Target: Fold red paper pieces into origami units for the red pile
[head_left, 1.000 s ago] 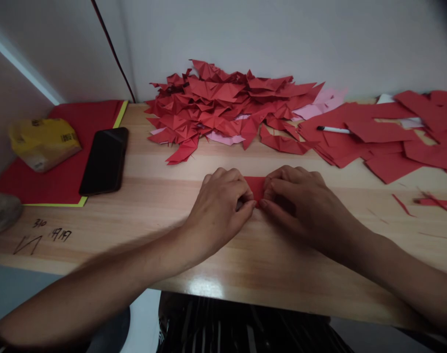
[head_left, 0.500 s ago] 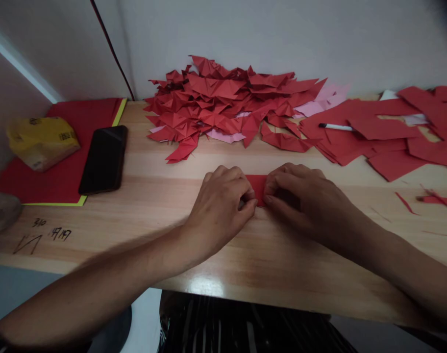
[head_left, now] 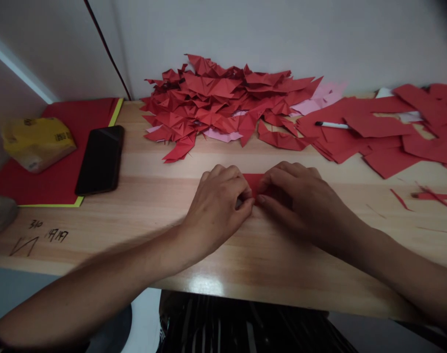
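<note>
Paper (head_left: 252, 181), red, lies flat on the table (head_left: 153, 211) near the centre of the frame, and only its middle part shows between the two hands. The left hand (head_left: 223, 206) covers its left end; the fingers are curled and the thumb meets the forefinger at the near edge, pinching the paper there. The right hand (head_left: 297, 196) is bent over the other end, with fingers curled and tips touching the paper; whether it pinches or only presses, I cannot tell. The tips of both hands are close to each other.

Beyond the hands, at the upper centre, a heap of red folded pieces (head_left: 216, 103) lies near the wall (head_left: 263, 34), with some pink paper (head_left: 322, 98) showing under it and at its right. At the upper right, red sheets (head_left: 381, 126) overlap loosely, and a white pen (head_left: 333, 125) with black end rests on them. Below these, near the right edge, are thin red strips (head_left: 400, 200).

At the left of the frame, a black phone (head_left: 99, 160) lies partly on a red and yellow stack (head_left: 43, 186), which carries also a yellow packet (head_left: 37, 142). Below the stack, dark handwriting (head_left: 57, 235) marks the table.
</note>
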### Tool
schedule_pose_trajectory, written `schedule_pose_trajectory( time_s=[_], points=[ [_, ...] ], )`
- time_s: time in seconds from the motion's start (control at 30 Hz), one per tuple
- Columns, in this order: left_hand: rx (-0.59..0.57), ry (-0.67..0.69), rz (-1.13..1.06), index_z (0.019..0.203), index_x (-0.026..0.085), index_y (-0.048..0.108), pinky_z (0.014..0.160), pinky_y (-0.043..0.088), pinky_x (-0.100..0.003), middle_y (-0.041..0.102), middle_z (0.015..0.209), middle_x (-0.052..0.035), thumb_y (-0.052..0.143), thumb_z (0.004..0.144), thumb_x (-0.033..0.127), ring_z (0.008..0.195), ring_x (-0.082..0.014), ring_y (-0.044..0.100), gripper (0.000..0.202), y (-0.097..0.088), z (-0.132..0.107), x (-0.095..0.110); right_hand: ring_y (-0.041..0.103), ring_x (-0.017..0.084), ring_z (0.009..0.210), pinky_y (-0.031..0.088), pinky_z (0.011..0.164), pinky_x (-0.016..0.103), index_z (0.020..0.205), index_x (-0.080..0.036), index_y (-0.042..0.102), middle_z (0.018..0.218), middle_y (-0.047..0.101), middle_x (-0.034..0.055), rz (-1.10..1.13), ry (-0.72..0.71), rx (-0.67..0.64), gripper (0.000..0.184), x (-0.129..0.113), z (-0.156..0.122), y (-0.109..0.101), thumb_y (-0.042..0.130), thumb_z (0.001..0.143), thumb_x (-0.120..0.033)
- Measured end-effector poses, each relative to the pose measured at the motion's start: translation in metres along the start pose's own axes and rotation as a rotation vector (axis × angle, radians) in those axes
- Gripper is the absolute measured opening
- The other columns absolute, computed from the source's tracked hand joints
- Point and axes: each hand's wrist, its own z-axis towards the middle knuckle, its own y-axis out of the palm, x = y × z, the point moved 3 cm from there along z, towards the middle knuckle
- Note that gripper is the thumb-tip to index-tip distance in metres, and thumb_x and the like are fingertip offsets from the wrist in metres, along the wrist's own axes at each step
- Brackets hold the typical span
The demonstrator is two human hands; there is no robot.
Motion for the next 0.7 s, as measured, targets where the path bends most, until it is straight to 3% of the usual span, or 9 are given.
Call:
schedule_pose_trajectory(
  time_s=[0.3,0.5,0.7],
  points=[
    [-0.007,0.036,0.044,0.080,0.018,0.059,0.079,0.039,-0.035,0.060,0.089,-0.0022,0.060,0.085,0.018,0.088,-0.0193,0.050,0.006,0.002,-0.001,-0.001,0.053,0.026,0.084,0.036,0.074,0.039,0.086,-0.020,0.056,0.090,0.061,0.0088,-0.127,-0.049,0.012,0.012,0.001,0.000,0.006,0.049,0.088,-0.030],
    [-0.047,0.047,-0.054,0.084,0.018,0.059,0.076,0.042,-0.030,0.063,0.087,-0.0007,0.057,0.084,0.009,0.085,-0.0161,0.055,0.009,-0.012,0.002,-0.005,0.053,0.026,0.086,0.035,0.074,0.038,0.089,-0.021,0.058,0.092,0.061,0.0087,-0.126,-0.059,-0.010,0.013,-0.001,0.000,0.005,0.049,0.089,-0.030],
    [-0.079,0.229,0.042,0.090,0.019,0.066,0.084,0.046,-0.032,0.066,0.094,-0.0027,0.047,0.092,0.010,0.093,-0.0170,0.058,0.020,-0.016,-0.003,0.001,0.052,0.026,0.085,0.035,0.074,0.039,0.088,-0.020,0.056,0.091,0.060,0.0088,-0.142,-0.053,-0.025,0.013,-0.002,0.001,0.004,0.049,0.089,-0.030]
  ],
)
